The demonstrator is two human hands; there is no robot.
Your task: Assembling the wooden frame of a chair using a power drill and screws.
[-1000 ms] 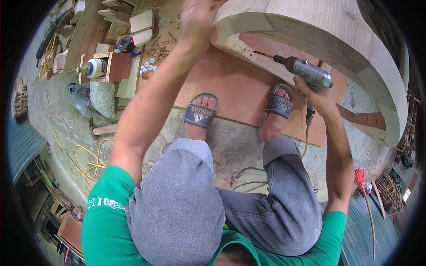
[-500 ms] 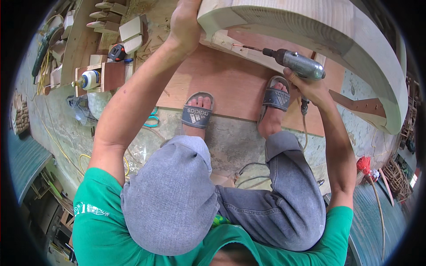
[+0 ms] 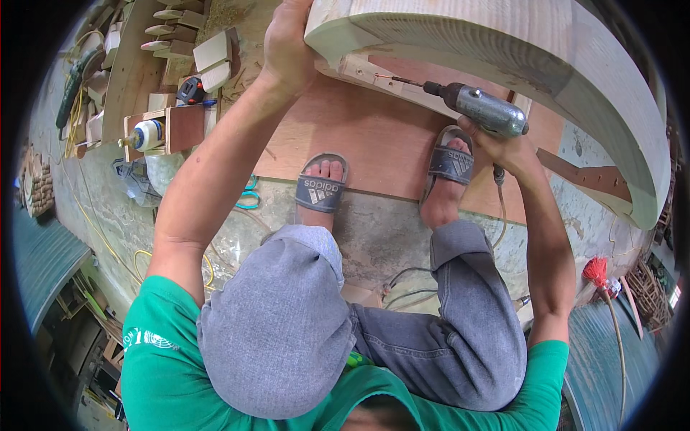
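Note:
At the top, my left hand point(image 3: 289, 50) grips the left end of a thick, pale curved wooden frame point(image 3: 460, 29); its fingertips are mostly hidden. My right hand point(image 3: 509, 149) is closed around a silver air drill point(image 3: 490, 113) under the frame's arch. From its black chuck a thin bit points left, its tip at a pale wooden rail point(image 3: 392, 85) with holes along it. An air hose point(image 3: 502, 208) hangs from the drill's handle. Beneath lies a reddish plywood sheet point(image 3: 374, 147), with my sandalled feet at its near edge.
A small wooden box point(image 3: 185, 129) at left carries a white glue bottle point(image 3: 148, 135), with a tape measure point(image 3: 191, 90) behind it. Teal-handled scissors point(image 3: 249, 194) lie on the concrete. Cut wood blocks and a green power tool point(image 3: 75, 100) are further left. Hoses cross the floor.
The curved frame has shifted slightly left with my left hand. The drill stays almost in place, its bit still at the rail. The whole view has moved a little.

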